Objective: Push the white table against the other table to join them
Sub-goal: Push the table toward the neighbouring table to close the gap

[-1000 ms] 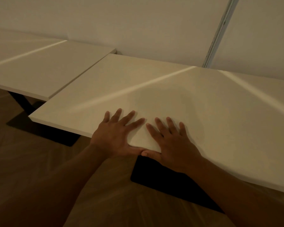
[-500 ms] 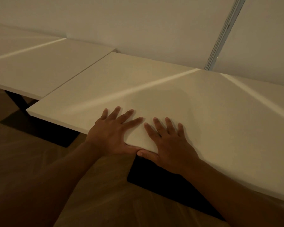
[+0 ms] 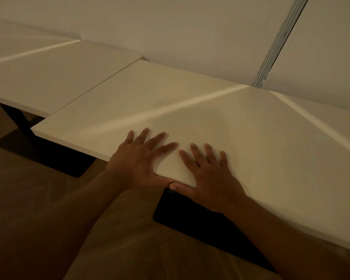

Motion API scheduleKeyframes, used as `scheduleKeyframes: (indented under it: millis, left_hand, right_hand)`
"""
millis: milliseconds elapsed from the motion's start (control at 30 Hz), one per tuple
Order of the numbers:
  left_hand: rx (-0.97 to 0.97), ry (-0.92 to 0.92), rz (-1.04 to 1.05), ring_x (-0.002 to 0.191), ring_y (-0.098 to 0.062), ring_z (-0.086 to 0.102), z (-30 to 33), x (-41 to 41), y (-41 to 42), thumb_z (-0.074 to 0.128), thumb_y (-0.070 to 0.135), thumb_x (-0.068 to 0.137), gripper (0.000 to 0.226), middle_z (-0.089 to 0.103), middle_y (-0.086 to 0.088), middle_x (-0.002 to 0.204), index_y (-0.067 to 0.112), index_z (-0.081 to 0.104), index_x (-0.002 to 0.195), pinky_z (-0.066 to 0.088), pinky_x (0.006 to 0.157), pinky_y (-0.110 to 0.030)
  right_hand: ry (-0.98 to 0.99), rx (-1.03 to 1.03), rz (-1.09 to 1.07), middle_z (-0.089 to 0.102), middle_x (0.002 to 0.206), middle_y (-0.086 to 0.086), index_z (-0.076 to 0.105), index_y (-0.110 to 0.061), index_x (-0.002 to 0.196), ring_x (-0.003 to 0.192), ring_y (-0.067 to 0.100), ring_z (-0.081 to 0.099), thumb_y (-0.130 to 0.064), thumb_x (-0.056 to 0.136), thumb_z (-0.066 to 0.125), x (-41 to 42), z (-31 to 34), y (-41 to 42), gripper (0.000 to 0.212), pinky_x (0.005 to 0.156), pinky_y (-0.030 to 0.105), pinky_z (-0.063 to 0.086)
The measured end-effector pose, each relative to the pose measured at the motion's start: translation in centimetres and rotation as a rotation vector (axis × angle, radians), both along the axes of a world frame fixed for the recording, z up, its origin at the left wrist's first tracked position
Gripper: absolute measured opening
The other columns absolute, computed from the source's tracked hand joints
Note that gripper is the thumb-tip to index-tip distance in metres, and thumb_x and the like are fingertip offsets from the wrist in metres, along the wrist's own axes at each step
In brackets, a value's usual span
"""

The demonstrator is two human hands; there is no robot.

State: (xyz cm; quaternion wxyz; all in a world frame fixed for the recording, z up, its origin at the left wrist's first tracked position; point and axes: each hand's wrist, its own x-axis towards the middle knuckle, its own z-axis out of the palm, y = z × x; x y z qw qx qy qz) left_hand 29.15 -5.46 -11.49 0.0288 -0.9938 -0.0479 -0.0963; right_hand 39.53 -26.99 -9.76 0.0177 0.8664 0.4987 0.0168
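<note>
Low in the frame's centre, the left hand (image 3: 141, 160) and right hand (image 3: 208, 174) lie flat with fingers spread on the near edge of the white table (image 3: 190, 110), thumbs hooked under the rim, holding nothing. Best to press evenly, so it slides straight without skewing. Its plain matte top fills mid-frame; its far left edge seems to meet the other table (image 3: 55, 77), upper left, near corners offset.

Single head-worn view, forward-down, close over tabletop (image 3: 190, 98)
</note>
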Motion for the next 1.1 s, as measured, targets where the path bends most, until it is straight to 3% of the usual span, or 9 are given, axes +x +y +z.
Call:
scheduleKeyframes:
  millis: [233,433,567,767,933,1100]
  left_hand:
    - [-0.056,0.101,0.019,0.157,-0.034,-0.003,0.8,0.0,-0.2,0.018,0.107,0.066,0.104,-0.003,0.009,0.171,0.060,-0.014,0.152,0.002,0.124,-0.063]
    - [-0.142,0.236,0.006,0.153,-0.031,-0.026,1.6,0.3,-2.9,0.022,0.108,0.064,0.110,-0.029,0.008,0.165,0.057,-0.029,0.148,-0.012,0.121,-0.061]
    - [-0.114,0.213,-0.262,0.153,-0.028,-0.027,1.3,3.5,-12.0,0.025,0.103,0.072,0.107,-0.026,0.011,0.167,0.052,-0.023,0.153,-0.011,0.121,-0.064]
    - [-0.114,0.168,-0.377,0.156,-0.029,-0.016,0.5,9.6,-24.8,0.032,0.098,0.076,0.105,-0.016,0.007,0.170,0.050,-0.014,0.157,-0.005,0.118,-0.071]
    - [-0.153,0.180,-0.301,0.156,-0.032,-0.014,0.5,13.9,-32.7,0.024,0.104,0.068,0.108,-0.014,0.011,0.170,0.054,-0.019,0.153,-0.010,0.110,-0.079]
    - [-0.098,0.091,-0.243,0.157,-0.035,-0.004,-0.1,15.2,-33.7,0.018,0.107,0.066,0.108,-0.001,0.011,0.171,0.053,-0.005,0.157,-0.004,0.111,-0.080]
  right_hand:
    - [0.071,0.039,-0.014,-0.002,0.166,0.001,-0.006,-0.034,0.155,0.152,0.028,-0.004,-0.091,0.076,0.003,0.0,0.3,-2.5,0.097,0.120,0.057,0.005]
    - [0.117,0.082,-0.236,-0.010,0.164,-0.012,-0.008,-0.046,0.152,0.150,0.012,-0.014,-0.093,0.074,0.005,2.3,0.6,-13.5,0.093,0.122,0.049,-0.003]
    - [0.067,0.050,-0.338,-0.016,0.163,-0.011,-0.016,-0.050,0.149,0.150,0.012,-0.016,-0.098,0.068,0.007,4.2,1.2,-21.1,0.096,0.122,0.048,-0.005]
    - [-0.013,-0.016,-0.475,-0.018,0.163,-0.008,-0.021,-0.047,0.148,0.150,0.016,-0.016,-0.097,0.069,0.005,6.9,0.8,-33.9,0.097,0.123,0.049,0.002]
    - [0.038,0.044,-0.583,-0.013,0.164,-0.009,-0.017,-0.048,0.149,0.150,0.015,-0.015,-0.096,0.071,0.016,9.5,0.4,-41.9,0.098,0.122,0.049,0.005]
    - [0.015,-0.032,-0.542,-0.014,0.164,-0.007,-0.018,-0.049,0.149,0.150,0.016,-0.015,-0.100,0.066,0.015,12.4,1.2,-46.7,0.103,0.123,0.049,0.004]
